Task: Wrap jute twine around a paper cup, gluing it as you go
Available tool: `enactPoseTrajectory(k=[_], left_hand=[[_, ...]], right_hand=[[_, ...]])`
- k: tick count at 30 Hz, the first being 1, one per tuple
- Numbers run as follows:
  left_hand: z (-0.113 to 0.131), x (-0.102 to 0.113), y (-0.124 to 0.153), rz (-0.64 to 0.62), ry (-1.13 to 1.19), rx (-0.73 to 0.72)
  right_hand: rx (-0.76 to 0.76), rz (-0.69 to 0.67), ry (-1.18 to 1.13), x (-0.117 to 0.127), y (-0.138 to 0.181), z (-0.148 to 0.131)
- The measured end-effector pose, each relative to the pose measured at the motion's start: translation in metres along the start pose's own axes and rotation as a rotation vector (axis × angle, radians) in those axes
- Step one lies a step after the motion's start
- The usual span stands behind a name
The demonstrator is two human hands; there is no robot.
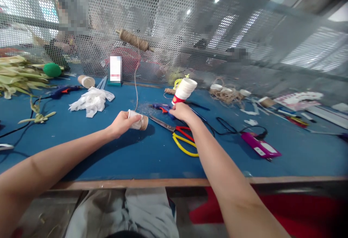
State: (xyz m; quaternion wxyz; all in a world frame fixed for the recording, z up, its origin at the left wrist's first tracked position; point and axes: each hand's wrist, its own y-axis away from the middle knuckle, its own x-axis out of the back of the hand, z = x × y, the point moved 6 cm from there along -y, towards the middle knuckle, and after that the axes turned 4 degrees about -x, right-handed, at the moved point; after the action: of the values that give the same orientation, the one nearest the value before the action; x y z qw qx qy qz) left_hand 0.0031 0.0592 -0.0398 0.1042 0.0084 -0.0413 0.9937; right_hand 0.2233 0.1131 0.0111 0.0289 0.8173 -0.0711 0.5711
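My left hand (123, 123) is closed around a white paper cup (133, 114), its lower part wrapped in brown twine. The cup lies tilted on its side just above the table. From it a strand of twine (136, 85) runs up to a spool of twine (133, 39) on the mesh panel. My right hand (181, 111) has its fingers closed at the rear of a blue glue gun (161, 107) with an orange trigger. Behind that hand stands a leaning stack of paper cups (185, 89). Scissors (174, 129) with red and yellow handles lie between my arms.
A perforated metal panel (168, 24) borders the blue table (130, 158). White lace (92, 100), a second glue gun (65, 90) and corn husks (19, 76) lie left. To the right are a purple device (259, 145) with a black cable and tangled twine (227, 94).
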Motion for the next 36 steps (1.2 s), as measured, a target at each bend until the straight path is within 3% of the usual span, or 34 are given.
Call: enactPoseTrajectory(k=[3,8,12,14,17,22,28,36], left_hand=[[-0.002,-0.001,0.0,-0.003,-0.026,0.005],[-0.004,-0.001,0.0,-0.012,-0.07,0.004],[-0.007,0.0,-0.001,-0.016,-0.087,0.033],[-0.007,-0.001,-0.001,-0.021,-0.077,0.04],[-0.006,-0.001,-0.002,-0.013,-0.082,0.043],[-0.006,0.0,-0.001,0.0,-0.082,0.051],[-0.005,0.0,-0.002,-0.002,-0.081,0.053],[-0.004,0.001,-0.002,0.016,-0.108,0.068]], right_hand=[[-0.026,-0.08,-0.023,-0.017,-0.013,0.011],[-0.058,-0.075,-0.19,-0.028,-0.014,0.008],[-0.008,-0.048,-0.411,-0.008,0.006,-0.002],[0.036,-0.038,-0.635,0.007,0.021,-0.007],[0.048,-0.181,-0.842,0.013,0.044,-0.015],[0.166,-0.252,-0.821,0.008,0.069,-0.025],[0.235,-0.346,-0.61,-0.001,0.087,-0.028],[0.247,-0.252,-0.452,0.005,0.093,-0.032]])
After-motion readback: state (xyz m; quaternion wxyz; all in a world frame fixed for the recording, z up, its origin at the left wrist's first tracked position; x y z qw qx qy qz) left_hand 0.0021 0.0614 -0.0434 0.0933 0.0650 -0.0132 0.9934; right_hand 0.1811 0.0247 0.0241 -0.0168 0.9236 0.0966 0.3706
